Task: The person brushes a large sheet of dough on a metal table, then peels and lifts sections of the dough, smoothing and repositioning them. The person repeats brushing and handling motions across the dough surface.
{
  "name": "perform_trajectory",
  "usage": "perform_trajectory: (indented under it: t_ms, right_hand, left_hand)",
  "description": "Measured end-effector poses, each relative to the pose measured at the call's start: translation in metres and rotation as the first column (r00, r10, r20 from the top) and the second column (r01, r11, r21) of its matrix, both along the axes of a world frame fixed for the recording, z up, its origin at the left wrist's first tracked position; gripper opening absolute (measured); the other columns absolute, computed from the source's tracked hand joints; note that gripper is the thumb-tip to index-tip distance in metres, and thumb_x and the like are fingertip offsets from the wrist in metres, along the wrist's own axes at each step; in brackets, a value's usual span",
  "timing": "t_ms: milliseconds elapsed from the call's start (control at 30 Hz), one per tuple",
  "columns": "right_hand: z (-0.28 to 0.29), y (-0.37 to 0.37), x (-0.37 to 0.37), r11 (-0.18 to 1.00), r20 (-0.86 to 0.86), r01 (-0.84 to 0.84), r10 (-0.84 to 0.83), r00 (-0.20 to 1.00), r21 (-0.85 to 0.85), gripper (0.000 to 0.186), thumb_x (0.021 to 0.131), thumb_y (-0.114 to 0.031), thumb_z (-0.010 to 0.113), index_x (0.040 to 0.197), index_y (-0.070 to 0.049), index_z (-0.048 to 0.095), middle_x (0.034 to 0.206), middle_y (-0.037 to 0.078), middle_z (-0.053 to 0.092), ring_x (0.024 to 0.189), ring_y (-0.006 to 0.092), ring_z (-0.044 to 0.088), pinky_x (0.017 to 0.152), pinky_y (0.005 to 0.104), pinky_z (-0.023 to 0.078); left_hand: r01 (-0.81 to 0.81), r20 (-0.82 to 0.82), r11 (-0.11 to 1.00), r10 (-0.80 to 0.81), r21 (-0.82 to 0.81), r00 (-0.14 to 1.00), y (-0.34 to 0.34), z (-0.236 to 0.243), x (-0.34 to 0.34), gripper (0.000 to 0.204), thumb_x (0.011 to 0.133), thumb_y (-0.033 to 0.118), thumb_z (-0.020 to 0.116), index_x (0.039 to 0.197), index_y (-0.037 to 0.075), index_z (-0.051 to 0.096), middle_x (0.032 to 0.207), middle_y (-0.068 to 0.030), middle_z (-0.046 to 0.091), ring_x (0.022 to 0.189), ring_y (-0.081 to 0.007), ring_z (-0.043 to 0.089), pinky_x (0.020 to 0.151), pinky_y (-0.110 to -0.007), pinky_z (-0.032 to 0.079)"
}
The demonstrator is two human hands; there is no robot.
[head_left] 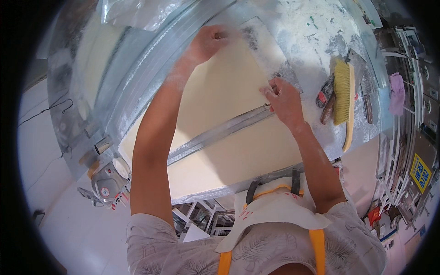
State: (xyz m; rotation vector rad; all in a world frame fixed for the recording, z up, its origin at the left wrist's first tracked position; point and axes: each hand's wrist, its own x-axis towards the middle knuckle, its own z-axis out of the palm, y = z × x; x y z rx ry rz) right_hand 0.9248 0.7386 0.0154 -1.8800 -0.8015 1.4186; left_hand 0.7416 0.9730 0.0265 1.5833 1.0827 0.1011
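A wide, pale dough sheet (224, 87) lies across the floured metal worktable. At its far edge my left hand (206, 45) is closed, the fingers curled on the dough; its fingertips are slightly blurred. My right hand (285, 101) pinches the right edge of the same sheet, near its front corner. Closer to my body lies a second dough sheet (247, 149), with a dark floured strip of table between the two. Shadows from my arms and body fall over both sheets.
Loose flour (307, 27) covers the table's far right. A yellow-bristled bench brush (343, 94) lies on the right beside a knife (366, 98) and a dark-handled tool (327, 107). A kitchen scale (109, 185) and metal cup (103, 145) stand at left. Plastic sheeting (137, 13) lies at the far left.
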Motion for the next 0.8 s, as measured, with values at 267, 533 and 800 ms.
perform_trajectory:
  t_ms: [267, 533, 800]
  right_hand:
    - [-0.017, -0.011, 0.024, 0.972, 0.313, -0.172, 0.115, 0.943, 0.162, 0.024, 0.097, -0.023, 0.076, 0.099, 0.000, 0.069, 0.069, 0.009, 0.067, 0.063, 0.0188, 0.066, 0.063, 0.0380, 0.053]
    - [-0.046, 0.123, 0.126, 0.781, 0.817, -0.389, -0.253, 0.518, 0.489, 0.052, 0.104, -0.035, 0.067, 0.138, 0.003, 0.057, 0.136, 0.028, 0.058, 0.125, 0.0470, 0.054, 0.108, 0.0544, 0.045]
    - [-0.089, 0.221, 0.165, 0.727, 0.990, -0.681, 0.022, 0.140, 0.080, 0.048, 0.104, -0.037, 0.065, 0.137, -0.003, 0.057, 0.124, 0.022, 0.063, 0.114, 0.0446, 0.064, 0.096, 0.0544, 0.055]
  left_hand:
    - [-0.157, 0.144, 0.887, 0.104, 0.435, 0.984, -0.019, -0.020, 0.004, 0.013, 0.100, 0.011, 0.072, 0.110, 0.003, 0.076, 0.111, -0.0065, 0.071, 0.100, -0.0194, 0.067, 0.088, -0.035, 0.053]
    - [-0.116, -0.008, 0.431, 0.275, 0.895, 0.961, -0.115, -0.032, 0.008, 0.035, 0.101, 0.001, 0.065, 0.135, 0.004, 0.063, 0.145, -0.0178, 0.059, 0.139, -0.0418, 0.050, 0.116, -0.054, 0.039]
    - [-0.183, -0.009, 0.515, 0.347, 0.838, 0.938, -0.172, -0.027, 0.006, 0.034, 0.101, -0.001, 0.065, 0.134, 0.002, 0.062, 0.153, -0.0178, 0.052, 0.152, -0.0423, 0.040, 0.125, -0.055, 0.033]
